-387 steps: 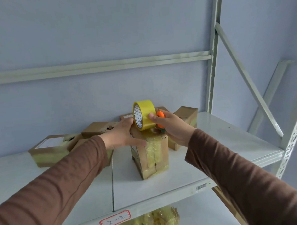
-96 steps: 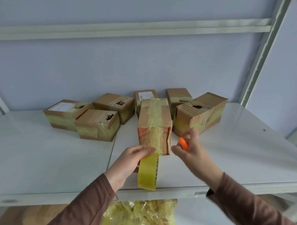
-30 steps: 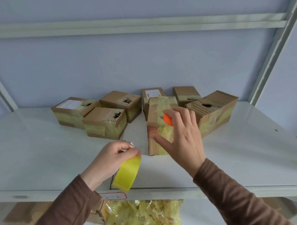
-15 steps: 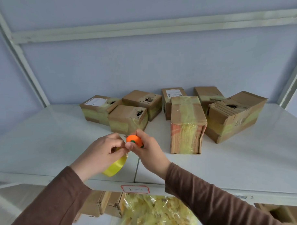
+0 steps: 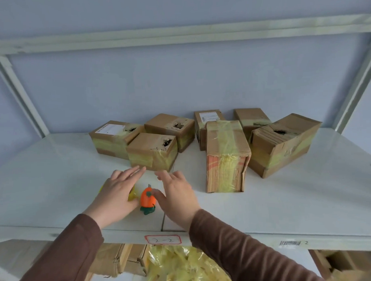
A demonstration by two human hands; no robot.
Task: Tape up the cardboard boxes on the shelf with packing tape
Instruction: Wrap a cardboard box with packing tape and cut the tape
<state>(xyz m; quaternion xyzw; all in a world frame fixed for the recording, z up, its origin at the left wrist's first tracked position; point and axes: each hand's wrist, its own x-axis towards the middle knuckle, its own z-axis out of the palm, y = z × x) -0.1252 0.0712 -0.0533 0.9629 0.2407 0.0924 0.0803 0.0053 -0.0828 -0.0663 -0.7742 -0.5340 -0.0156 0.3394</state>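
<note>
White metal shelf [image 5: 287, 199] carries both hands near its front edge, left hand [image 5: 116, 195] flat-fingered over the yellow packing-tape roll [image 5: 133, 195], right hand [image 5: 177, 195] relaxed beside the orange cutter [image 5: 147, 199]; best to reach next for the small brown cardboard box [image 5: 152, 152] just behind, toward mid-shelf.

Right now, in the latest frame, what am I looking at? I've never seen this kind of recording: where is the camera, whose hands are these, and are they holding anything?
There is no machine: a person wears one wide-angle camera on the head, looking forward and down, so the brown-sleeved arms are that person's own. A white shelf carries seven cardboard boxes, all showing yellow tape; the nearest is the tall box. The left hand lies flat, fingers straight, over a yellow tape roll that is mostly hidden under it. The right hand is open and holds nothing. Between the hands an orange cutter lies on the shelf. Below the shelf are more boxes and a bag of yellow scraps.
</note>
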